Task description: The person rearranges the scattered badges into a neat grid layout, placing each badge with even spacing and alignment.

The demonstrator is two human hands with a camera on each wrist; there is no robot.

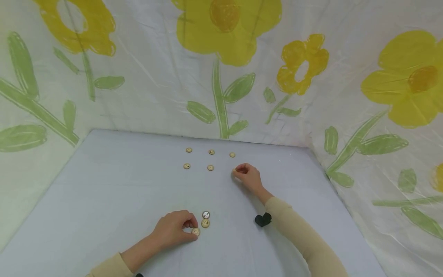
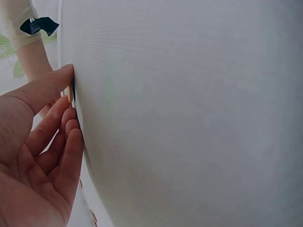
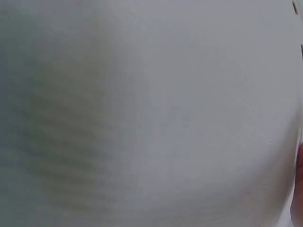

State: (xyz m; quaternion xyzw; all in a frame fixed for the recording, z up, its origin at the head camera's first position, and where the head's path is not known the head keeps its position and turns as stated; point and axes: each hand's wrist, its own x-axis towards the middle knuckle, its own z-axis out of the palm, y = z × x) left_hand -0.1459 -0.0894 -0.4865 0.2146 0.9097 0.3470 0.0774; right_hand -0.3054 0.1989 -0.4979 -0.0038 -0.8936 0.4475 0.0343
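Note:
Near the front of the table, my left hand point(image 1: 174, 227) pinches a small round tan disc point(image 1: 195, 231) between thumb and fingers. Seen edge-on in the left wrist view, that disc point(image 2: 70, 92) has a dark underside. Just right of it lie another tan disc point(image 1: 205, 223) with dark marks and a disc with a silvery face point(image 1: 206, 214), the two touching or nearly so. Farther back, my right hand point(image 1: 250, 177) pinches a tan disc point(image 1: 234, 170) at the table surface, mostly covered by the fingertips. Only a sliver of the right hand point(image 3: 297, 189) shows in its wrist view.
Toward the back of the table point(image 1: 121, 184) several tan discs lie in two rows, among them one disc point(image 1: 232, 154) just beyond my right hand. White curtains point(image 1: 145, 77) with painted yellow flowers hang along the back and sides. A black strap point(image 1: 263, 219) hangs at the right sleeve.

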